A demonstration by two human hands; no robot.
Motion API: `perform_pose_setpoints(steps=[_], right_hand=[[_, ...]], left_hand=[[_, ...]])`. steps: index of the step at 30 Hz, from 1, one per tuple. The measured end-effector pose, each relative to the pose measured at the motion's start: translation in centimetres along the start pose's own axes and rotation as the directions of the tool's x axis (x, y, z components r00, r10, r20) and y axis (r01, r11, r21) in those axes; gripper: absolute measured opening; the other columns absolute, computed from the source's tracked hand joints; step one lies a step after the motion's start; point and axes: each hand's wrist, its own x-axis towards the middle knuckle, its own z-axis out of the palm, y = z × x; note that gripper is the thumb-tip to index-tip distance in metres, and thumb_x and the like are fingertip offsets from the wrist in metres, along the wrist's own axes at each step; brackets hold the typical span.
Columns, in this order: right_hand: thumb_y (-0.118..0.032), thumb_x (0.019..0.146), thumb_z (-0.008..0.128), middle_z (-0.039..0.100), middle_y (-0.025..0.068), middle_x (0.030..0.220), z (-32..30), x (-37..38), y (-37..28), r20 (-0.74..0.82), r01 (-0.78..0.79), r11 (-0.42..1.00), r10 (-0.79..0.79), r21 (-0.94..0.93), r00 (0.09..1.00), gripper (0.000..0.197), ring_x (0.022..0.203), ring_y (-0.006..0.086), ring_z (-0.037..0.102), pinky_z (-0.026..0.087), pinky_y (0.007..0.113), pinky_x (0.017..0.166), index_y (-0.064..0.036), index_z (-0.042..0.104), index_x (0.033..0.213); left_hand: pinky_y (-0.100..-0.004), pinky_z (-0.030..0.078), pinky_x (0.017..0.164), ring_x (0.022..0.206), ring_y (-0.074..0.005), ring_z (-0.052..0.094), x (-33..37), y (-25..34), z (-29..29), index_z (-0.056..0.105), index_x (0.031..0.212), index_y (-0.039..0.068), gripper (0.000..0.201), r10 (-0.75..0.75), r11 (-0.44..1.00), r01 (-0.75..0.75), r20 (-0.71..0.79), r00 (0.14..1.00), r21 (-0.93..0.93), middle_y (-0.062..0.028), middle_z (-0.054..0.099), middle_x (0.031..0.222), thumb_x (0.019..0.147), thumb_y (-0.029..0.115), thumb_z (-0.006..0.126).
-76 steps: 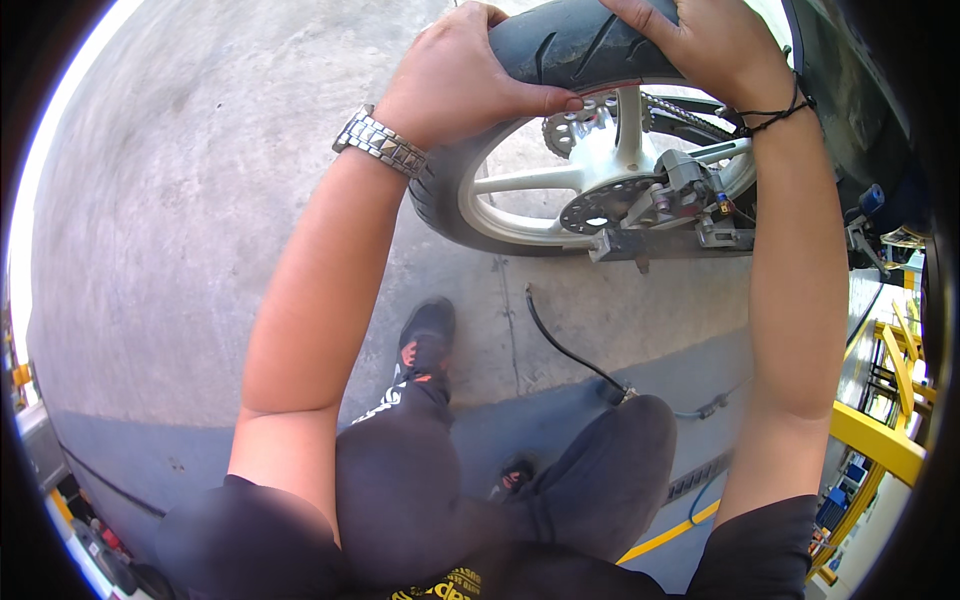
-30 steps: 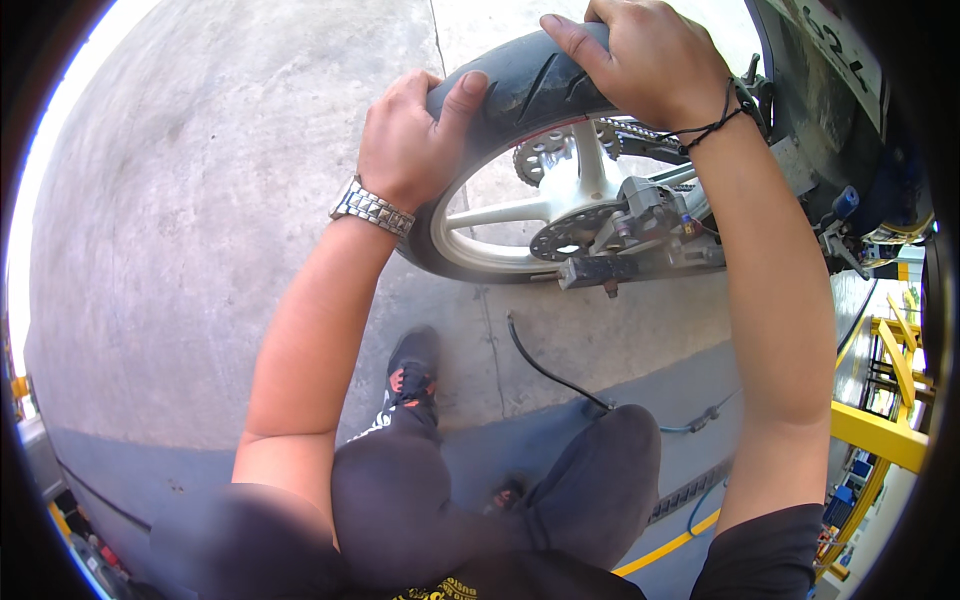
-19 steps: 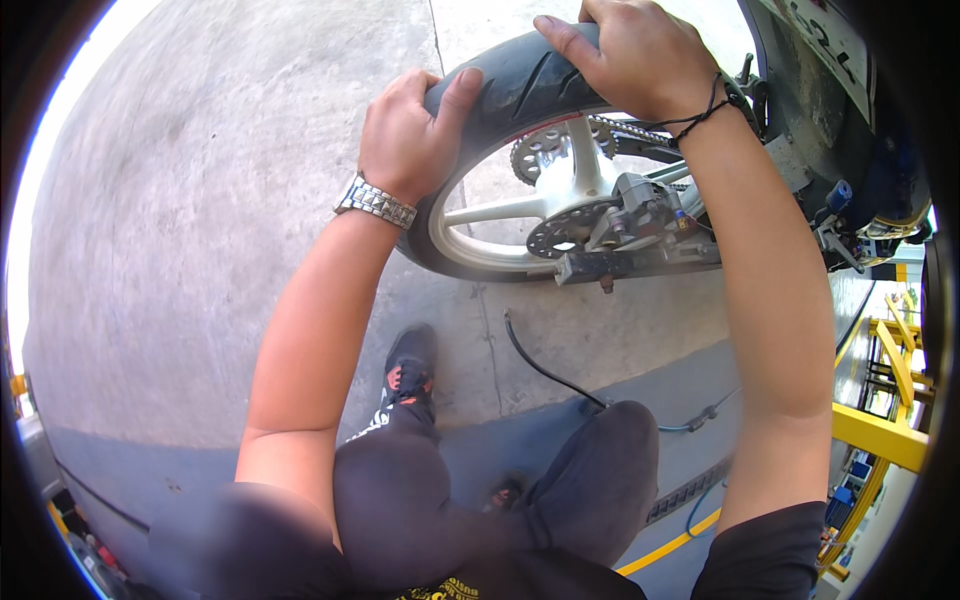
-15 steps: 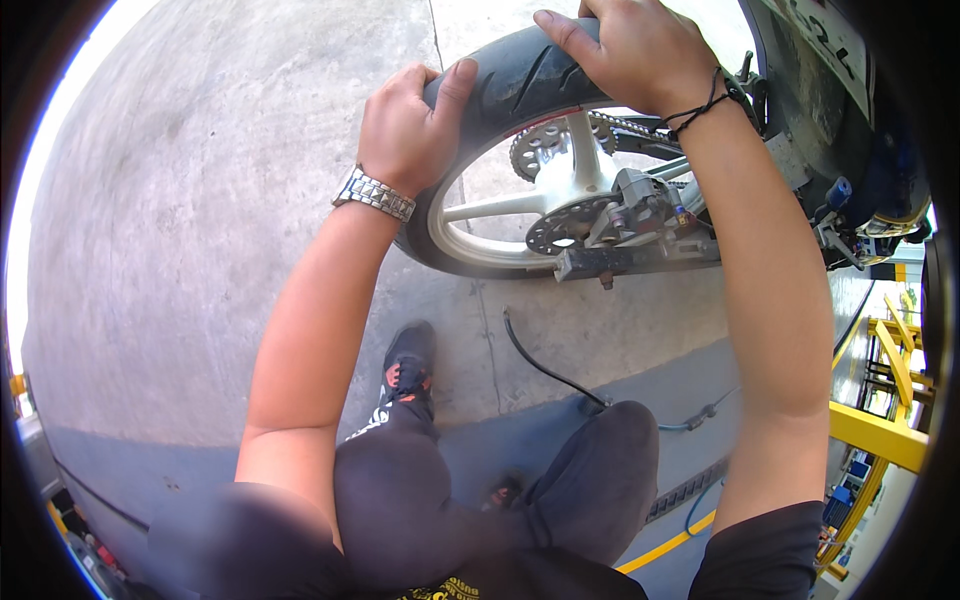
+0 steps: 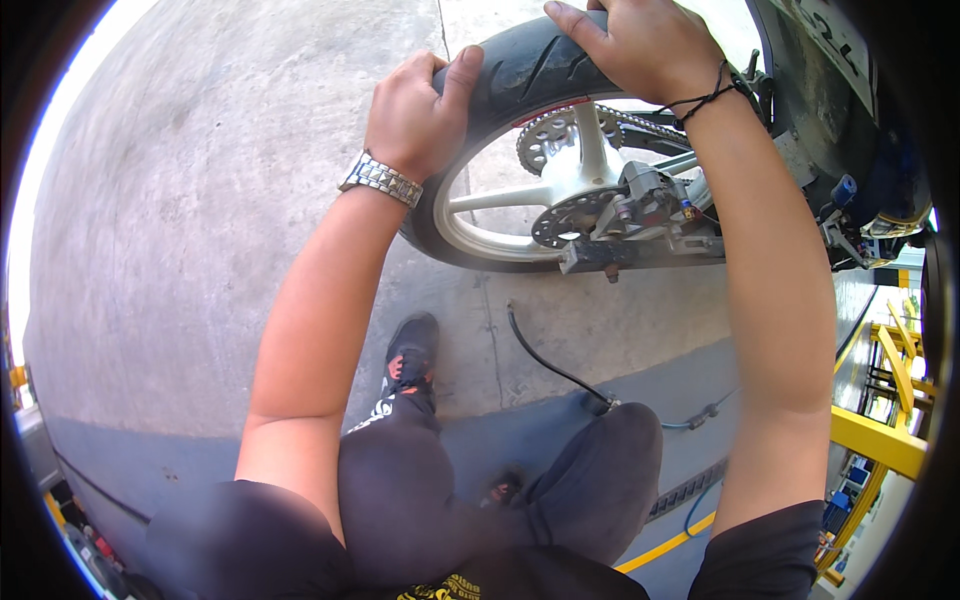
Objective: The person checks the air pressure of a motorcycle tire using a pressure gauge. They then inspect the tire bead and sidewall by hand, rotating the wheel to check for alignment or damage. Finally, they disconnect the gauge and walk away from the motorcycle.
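Both my hands grip the black tyre of a motorcycle's rear wheel [image 5: 515, 78]. My left hand [image 5: 418, 115], with a metal watch at the wrist, is wrapped over the tyre's left side, thumb along the tread. Further right, my right hand [image 5: 655, 48] curls over the top of the tread, its fingertips partly out of frame. Within the pale rim are a chain sprocket [image 5: 545, 140], a brake disc [image 5: 565, 222] and a brake caliper [image 5: 650, 190]. The dark swingarm end [image 5: 600, 256] lies below the hub.
The motorcycle's body [image 5: 820, 90] stands at the upper right. A black hose [image 5: 545, 365] lies on the floor by my knee, joined to a grey-blue line [image 5: 690, 422]. Yellow metal framing [image 5: 880, 440] is at the right. A floor grate [image 5: 688, 490] runs beside my leg.
The wheel and both hands appear slightly further right and up in the picture. My hold on the tyre is the same.
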Motion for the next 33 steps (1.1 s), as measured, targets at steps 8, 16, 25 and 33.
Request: perform_pose_setpoints(steps=[8,16,25,33], right_hand=[[-0.05,0.088,0.058,0.068,0.0267,0.084,-0.3,-0.2,-0.1,0.031,-0.06,0.998,0.059,0.035,0.998,0.052,0.087,0.0414,0.068,0.053,0.047,0.08,0.0004,0.07,0.084],[-0.067,0.087,0.056,0.069,0.0163,0.108,1.5,-1.1,2.3,-0.151,0.243,0.969,-0.236,0.032,0.96,0.066,0.097,0.034,0.067,0.053,0.042,0.084,-0.0077,0.068,0.113],[-0.028,0.076,0.077,0.046,0.0066,0.134,4.3,-4.4,-1.1,-0.16,0.488,0.829,-0.539,-0.272,0.827,0.06,0.125,0.0249,0.048,0.038,0.047,0.105,-0.0179,0.047,0.127],[-0.026,0.073,0.078,0.052,0.0027,0.125,5.0,-4.7,-1.9,-0.255,0.431,0.874,-0.479,-0.223,0.84,0.058,0.121,0.0214,0.052,0.039,0.049,0.103,-0.0175,0.051,0.123]], left_hand=[[-0.0447,0.045,0.066,0.07,-0.0397,0.059,0.0,0.2,-0.1,0.06,0.081,-0.002,0.063,-0.028,1.0,0.028,0.017,0.999,-0.003,-0.0223,0.061,0.073,0.099,0.057,0.044],[-0.0412,0.051,0.088,0.103,-0.0324,0.064,-1.8,-1.9,-1.3,0.057,0.119,0.001,0.073,0.075,0.997,-0.07,0.143,0.987,-0.038,-0.0184,0.063,0.111,0.079,0.06,0.072],[-0.0436,0.053,0.081,0.104,-0.0338,0.058,-5.2,-1.0,1.2,0.044,0.123,0.007,0.079,0.397,0.912,-0.345,-0.274,0.876,0.22,-0.0153,0.053,0.12,0.061,0.027,0.09],[-0.0464,0.052,0.079,0.105,-0.0351,0.057,-5.1,-0.8,1.2,0.048,0.125,0.011,0.075,0.382,0.905,-0.318,-0.211,0.9,0.282,-0.0149,0.052,0.121,0.063,0.024,0.087]])
